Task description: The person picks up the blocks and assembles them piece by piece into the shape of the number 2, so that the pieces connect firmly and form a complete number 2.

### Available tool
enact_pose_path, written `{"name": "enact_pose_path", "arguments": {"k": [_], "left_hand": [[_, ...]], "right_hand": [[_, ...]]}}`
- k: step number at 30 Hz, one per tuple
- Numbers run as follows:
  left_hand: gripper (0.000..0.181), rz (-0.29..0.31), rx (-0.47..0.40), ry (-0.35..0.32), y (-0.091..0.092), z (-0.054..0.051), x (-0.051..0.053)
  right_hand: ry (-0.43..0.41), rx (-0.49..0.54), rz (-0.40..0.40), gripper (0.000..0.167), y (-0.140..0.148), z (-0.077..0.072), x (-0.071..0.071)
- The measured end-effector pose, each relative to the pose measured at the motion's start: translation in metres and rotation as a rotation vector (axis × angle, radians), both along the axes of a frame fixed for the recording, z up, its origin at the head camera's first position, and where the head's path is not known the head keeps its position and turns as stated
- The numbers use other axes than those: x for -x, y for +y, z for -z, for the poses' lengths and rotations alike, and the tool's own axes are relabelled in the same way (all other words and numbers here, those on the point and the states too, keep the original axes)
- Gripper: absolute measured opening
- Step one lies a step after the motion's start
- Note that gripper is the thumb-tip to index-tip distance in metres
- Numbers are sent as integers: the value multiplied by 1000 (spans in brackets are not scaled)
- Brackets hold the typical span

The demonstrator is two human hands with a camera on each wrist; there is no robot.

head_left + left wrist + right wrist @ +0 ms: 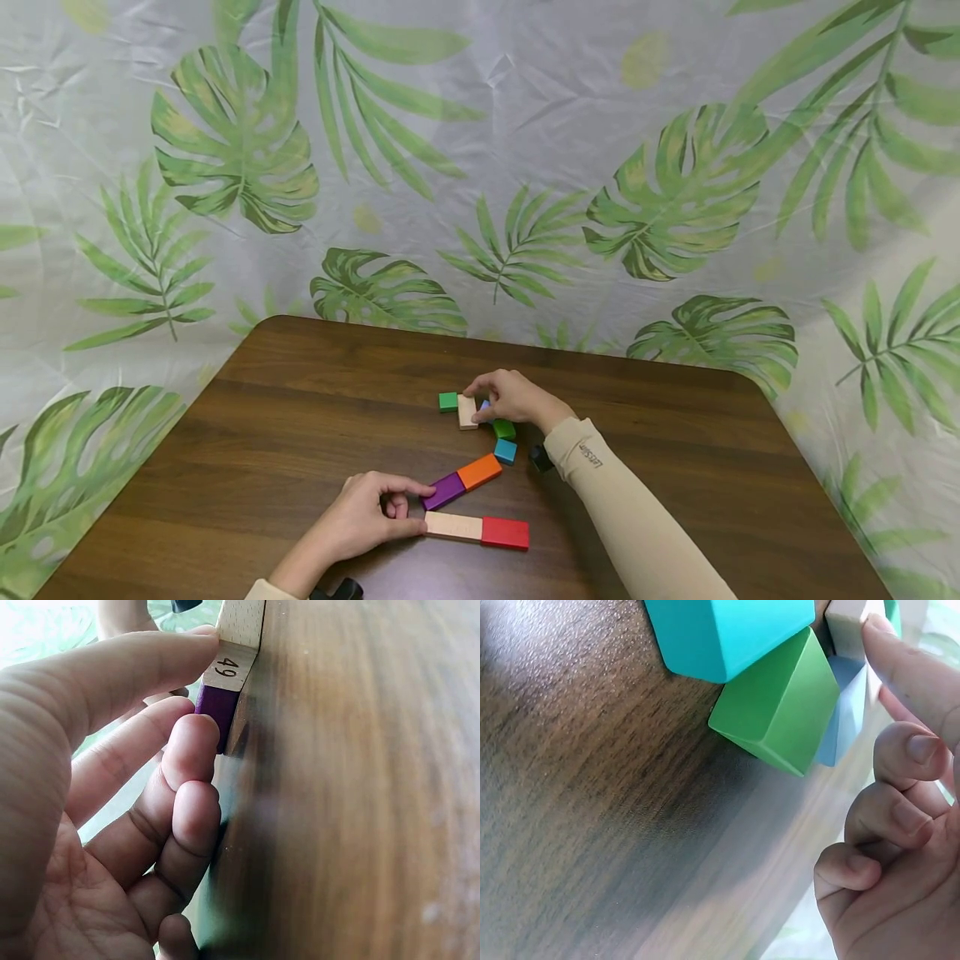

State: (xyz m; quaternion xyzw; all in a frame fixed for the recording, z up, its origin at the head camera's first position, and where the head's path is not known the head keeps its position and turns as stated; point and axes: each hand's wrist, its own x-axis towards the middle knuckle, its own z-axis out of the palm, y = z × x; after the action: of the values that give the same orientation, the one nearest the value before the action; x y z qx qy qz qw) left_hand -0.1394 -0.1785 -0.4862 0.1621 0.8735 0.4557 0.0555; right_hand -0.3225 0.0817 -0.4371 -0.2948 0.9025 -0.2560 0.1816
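In the head view my left hand (365, 514) rests by two short rows of blocks. Its thumb touches the end of a plain wooden block (453, 526), marked 49 in the left wrist view. The index finger touches a purple block (446, 492); the other fingers are bent. A red block (505, 533) adjoins the wooden one, and an orange block (479, 472) adjoins the purple. Farther back, my right hand (515, 397) pinches another plain wooden block (467, 412) between thumb and index finger. Its remaining fingers curl above a light blue block (845, 712), partly hidden.
A small green block (447, 402) lies left of the pinched block. Another green block (780, 705) and a turquoise block (731, 634) form a bent line below the right hand. The brown wooden table (300, 417) meets a leaf-patterned cloth (525, 167) behind.
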Motion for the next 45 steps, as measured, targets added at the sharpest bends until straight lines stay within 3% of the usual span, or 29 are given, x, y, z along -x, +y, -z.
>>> {"name": "enact_pose_path", "arguments": {"k": [15,32,45], "left_hand": [[35,-7,-4,-9,0,-1,-1],[36,-5,-4,-4,-2,2,-1],[35,-7,-1,-7,0,-1,-1]], "right_hand": [[73,-79,69,42,-12,2,-5],[115,-103,84,43,-19,3,-11],[29,-44,4,47,-15,-1,-9]]}}
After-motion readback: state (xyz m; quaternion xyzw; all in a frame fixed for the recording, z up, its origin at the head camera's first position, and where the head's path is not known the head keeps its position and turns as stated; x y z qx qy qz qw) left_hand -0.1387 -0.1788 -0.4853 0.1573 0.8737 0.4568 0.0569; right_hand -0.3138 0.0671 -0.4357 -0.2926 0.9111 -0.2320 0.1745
